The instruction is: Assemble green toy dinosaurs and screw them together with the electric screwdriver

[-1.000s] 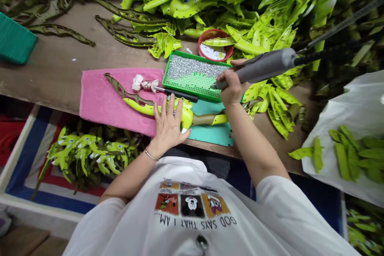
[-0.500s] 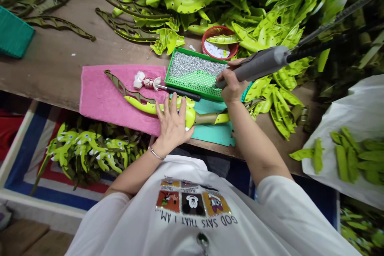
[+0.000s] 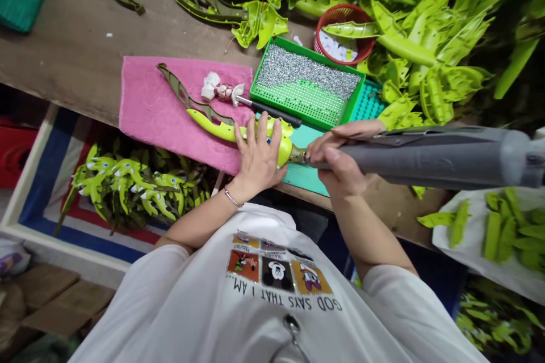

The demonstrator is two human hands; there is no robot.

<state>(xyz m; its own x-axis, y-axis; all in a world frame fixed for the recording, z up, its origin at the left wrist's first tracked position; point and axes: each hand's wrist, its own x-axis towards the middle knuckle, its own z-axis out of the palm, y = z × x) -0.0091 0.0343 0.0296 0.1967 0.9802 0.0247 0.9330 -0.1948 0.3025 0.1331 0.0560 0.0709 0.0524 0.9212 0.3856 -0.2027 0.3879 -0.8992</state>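
Here's the left hand (image 3: 255, 161) pressing spread fingers (image 3: 263, 130) on a lime-green plastic leaf (image 3: 221, 129) across a pink towel (image 3: 157, 119) on the wooden bench (image 3: 72, 51), right hand (image 3: 336, 156) closed round a grey tool (image 3: 426, 157), its tip at the leaf, beside a green tray of silver studs (image 3: 289, 109)!

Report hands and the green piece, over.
Left hand flat on lime-green plastic piece, lying across pink towel. Right hand gripping grey handheld tool, tip at the piece's end. Green mesh tray just beyond.
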